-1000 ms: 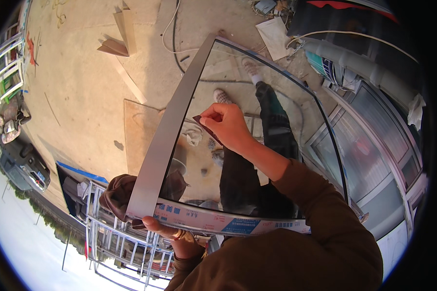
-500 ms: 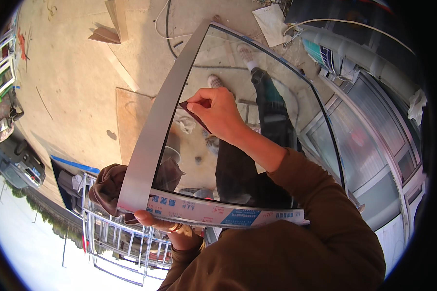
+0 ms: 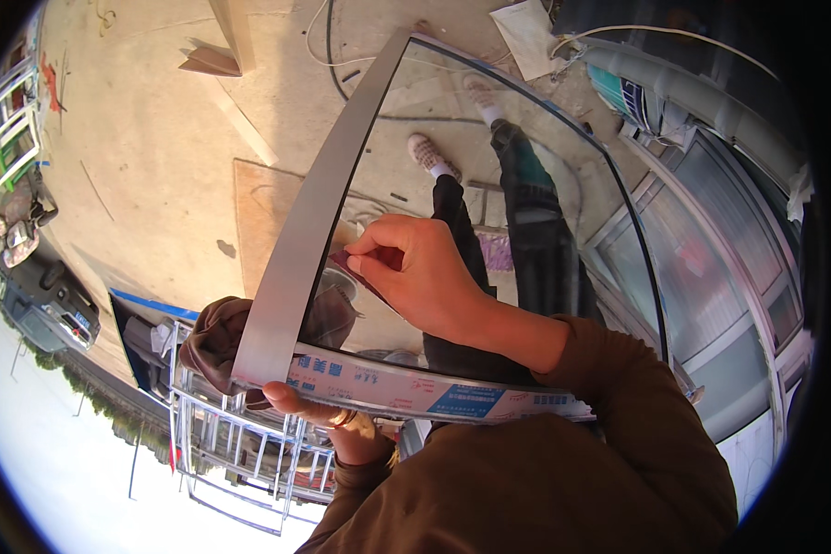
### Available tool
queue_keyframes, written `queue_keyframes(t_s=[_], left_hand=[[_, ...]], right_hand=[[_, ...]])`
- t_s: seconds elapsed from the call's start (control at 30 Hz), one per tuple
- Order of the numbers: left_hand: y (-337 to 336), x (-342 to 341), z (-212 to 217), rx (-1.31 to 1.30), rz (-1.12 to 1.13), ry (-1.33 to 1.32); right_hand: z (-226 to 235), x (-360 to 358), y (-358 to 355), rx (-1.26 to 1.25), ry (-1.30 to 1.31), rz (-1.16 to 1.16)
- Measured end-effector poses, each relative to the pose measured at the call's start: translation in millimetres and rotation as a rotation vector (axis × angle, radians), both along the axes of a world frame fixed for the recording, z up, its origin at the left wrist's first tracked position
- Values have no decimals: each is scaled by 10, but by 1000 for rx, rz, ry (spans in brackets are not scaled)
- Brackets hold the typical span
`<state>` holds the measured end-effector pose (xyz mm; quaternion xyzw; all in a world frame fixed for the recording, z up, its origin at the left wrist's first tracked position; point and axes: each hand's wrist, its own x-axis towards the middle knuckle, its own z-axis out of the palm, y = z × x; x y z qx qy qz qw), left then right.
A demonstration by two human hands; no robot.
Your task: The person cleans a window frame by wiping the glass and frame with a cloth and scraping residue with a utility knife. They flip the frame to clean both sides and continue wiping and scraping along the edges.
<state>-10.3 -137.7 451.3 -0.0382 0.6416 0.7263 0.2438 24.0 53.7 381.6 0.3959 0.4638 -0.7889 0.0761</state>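
- Right hand [image 3: 425, 277]: fingers bunched, pinching a small dark red flat scraper [image 3: 355, 274] against the glass, near the left inner edge of the frame.
- Right forearm in a brown sleeve [image 3: 609, 397] comes up from the lower right across the pane.
- Left hand [image 3: 328, 420]: curled under the bottom rail, gripping it from below; ring visible on one finger.
- Window frame [image 3: 309, 222]: grey metal, held tilted in front of the body, glass pane [image 3: 545, 148] inside it. Bottom rail [image 3: 415, 392] still carries a protective film with blue print.
- Through the glass: person's own legs in dark trousers and light shoes [image 3: 425, 152] on the ground.
- Beyond: dusty concrete floor [image 3: 148, 157], flat board [image 3: 258, 222], cable near the top.
- Lower left: metal rack [image 3: 231, 443]; a dark car [image 3: 46, 305] at the far left.
- Right side: glazed window units [image 3: 711, 268] just beside the frame.
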Motion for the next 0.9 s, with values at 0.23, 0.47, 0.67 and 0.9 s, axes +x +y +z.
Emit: queue_keyframes(t_s=[0.23, 0.47, 0.67, 0.9], left_hand=[[182, 58, 125, -288, 107, -180], [371, -45, 122, -4, 198, -423], [430, -29, 58, 385, 194, -511], [329, -18, 91, 152, 174, -428]], right_hand=[[290, 21, -50, -91, 90, -29], [373, 12, -35, -16, 160, -2], [370, 13, -40, -1, 249, 2], [343, 15, 5, -93, 156, 14]])
